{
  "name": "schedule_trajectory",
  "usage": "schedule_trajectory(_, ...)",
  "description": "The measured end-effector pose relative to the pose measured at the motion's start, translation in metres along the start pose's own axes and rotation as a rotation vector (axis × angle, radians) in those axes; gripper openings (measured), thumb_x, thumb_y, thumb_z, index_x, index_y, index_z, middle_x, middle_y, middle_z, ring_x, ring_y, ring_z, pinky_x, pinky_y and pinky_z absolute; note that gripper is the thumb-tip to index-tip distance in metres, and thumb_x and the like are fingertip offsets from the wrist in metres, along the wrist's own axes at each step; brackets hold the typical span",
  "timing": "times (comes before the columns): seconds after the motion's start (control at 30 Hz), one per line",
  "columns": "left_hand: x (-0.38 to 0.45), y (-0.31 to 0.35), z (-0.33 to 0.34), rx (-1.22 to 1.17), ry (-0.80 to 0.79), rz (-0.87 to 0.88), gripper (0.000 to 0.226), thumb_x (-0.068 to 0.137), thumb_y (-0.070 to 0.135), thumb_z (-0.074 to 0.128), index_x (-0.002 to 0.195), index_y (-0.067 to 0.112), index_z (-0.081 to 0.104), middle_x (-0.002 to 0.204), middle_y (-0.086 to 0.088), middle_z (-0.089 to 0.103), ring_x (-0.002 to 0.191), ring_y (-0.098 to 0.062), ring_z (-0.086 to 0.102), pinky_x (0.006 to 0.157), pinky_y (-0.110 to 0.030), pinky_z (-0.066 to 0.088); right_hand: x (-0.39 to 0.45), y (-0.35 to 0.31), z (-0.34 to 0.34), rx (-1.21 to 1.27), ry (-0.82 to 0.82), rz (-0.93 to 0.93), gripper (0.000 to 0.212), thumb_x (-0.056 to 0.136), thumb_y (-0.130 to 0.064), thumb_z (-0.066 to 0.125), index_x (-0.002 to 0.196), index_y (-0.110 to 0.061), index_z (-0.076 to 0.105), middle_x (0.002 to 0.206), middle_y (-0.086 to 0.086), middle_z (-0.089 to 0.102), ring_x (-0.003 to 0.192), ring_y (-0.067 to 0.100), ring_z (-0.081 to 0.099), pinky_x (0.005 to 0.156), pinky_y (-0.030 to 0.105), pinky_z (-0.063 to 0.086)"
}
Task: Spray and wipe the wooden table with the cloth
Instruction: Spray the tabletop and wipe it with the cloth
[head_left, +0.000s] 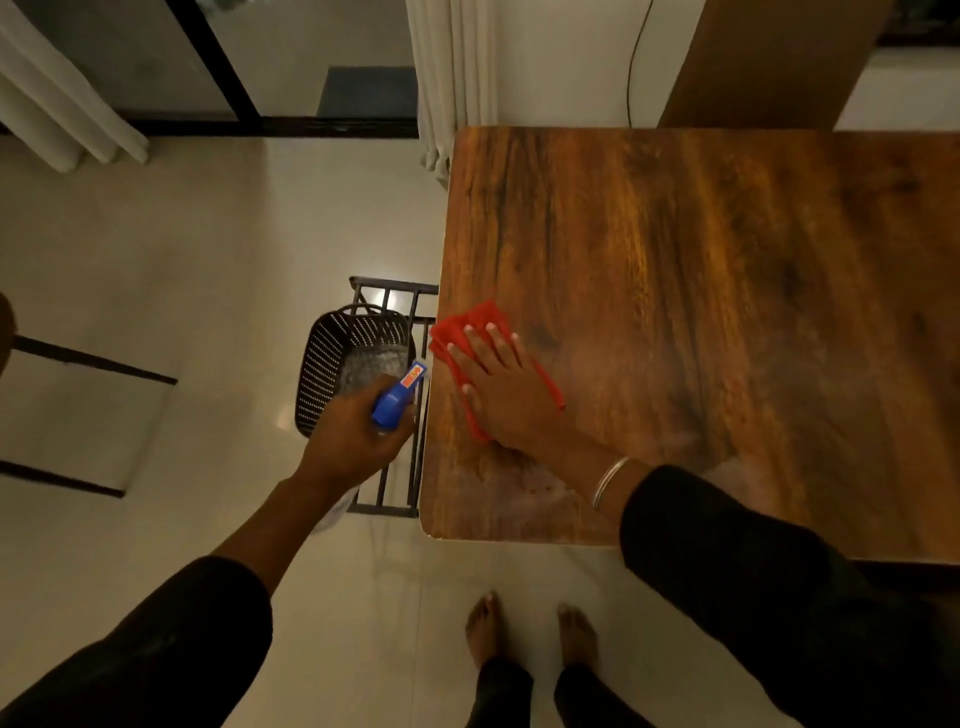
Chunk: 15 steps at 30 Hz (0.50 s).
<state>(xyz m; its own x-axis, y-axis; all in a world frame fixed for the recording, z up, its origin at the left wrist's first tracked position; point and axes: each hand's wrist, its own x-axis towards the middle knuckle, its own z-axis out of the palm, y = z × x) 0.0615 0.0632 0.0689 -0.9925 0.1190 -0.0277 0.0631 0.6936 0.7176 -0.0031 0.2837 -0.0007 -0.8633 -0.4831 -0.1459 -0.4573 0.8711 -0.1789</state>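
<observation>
The wooden table (701, 270) fills the right half of the view, its near left corner in front of me. A red cloth (480, 319) lies flat near the table's left edge. My right hand (501, 387) presses down on it, palm flat and fingers spread. My left hand (358, 434) hangs off the table to the left, over the floor, closed around a blue spray bottle (400, 397) with an orange label. Hazy damp patches show on the wood near the front corner.
A black perforated basket (327, 364) sits on a dark metal rack (400, 395) beside the table's left edge. A chair frame (93, 364) stands at the far left. Curtains (452, 78) hang behind the table. My bare feet (530, 634) stand on the pale tile floor.
</observation>
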Motion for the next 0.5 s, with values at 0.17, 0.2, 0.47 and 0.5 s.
schedule_trajectory(0.17, -0.001, 0.007, -0.003, -0.002, 0.013, 0.004, 0.018, 0.089, 0.030, 0.065, 0.104, 0.022, 0.058, 0.075, 0.008, 0.062, 0.066, -0.007, 0.062, 0.065, -0.031, 0.055, -0.105, -0.084, 0.059, 0.002, 0.042, -0.136, 0.063, 0.112, -0.050, 0.016, 0.169, -0.024, 0.015, 0.176, 0.009, 0.007, 0.163, 0.037, 0.005, 0.130, 0.060, 0.014)
schedule_trajectory(0.2, 0.001, 0.009, -0.001, -0.001, -0.002, 0.006, 0.019, 0.089, 0.029, 0.064, 0.105, 0.022, 0.058, 0.077, 0.006, 0.063, 0.067, -0.009, 0.063, 0.067, -0.035, 0.057, -0.118, -0.092, 0.067, 0.023, 0.078, -0.145, 0.063, 0.110, -0.048, 0.027, 0.168, -0.024, 0.018, 0.176, 0.010, 0.013, 0.163, 0.037, 0.009, 0.129, 0.059, 0.019)
schedule_trajectory(0.47, 0.008, 0.022, 0.008, -0.099, -0.093, 0.033, 0.032, 0.086, 0.041, 0.063, 0.110, 0.020, 0.057, 0.090, -0.004, 0.066, 0.080, -0.021, 0.067, 0.074, -0.049, 0.058, -0.131, 0.002, 0.039, 0.012, 0.118, 0.194, 0.067, 0.107, -0.042, 0.034, 0.169, -0.027, 0.013, 0.177, 0.006, 0.007, 0.163, 0.032, 0.007, 0.127, 0.061, 0.021)
schedule_trajectory(0.5, 0.008, 0.022, 0.008, -0.094, -0.094, 0.045, 0.030, 0.087, 0.036, 0.064, 0.110, 0.019, 0.057, 0.091, -0.004, 0.066, 0.082, -0.021, 0.067, 0.076, -0.049, 0.057, -0.135, 0.018, 0.035, 0.042, 0.142, 0.311, 0.063, 0.109, -0.039, 0.029, 0.169, -0.028, 0.014, 0.177, 0.004, 0.007, 0.164, 0.031, 0.006, 0.127, 0.060, 0.020)
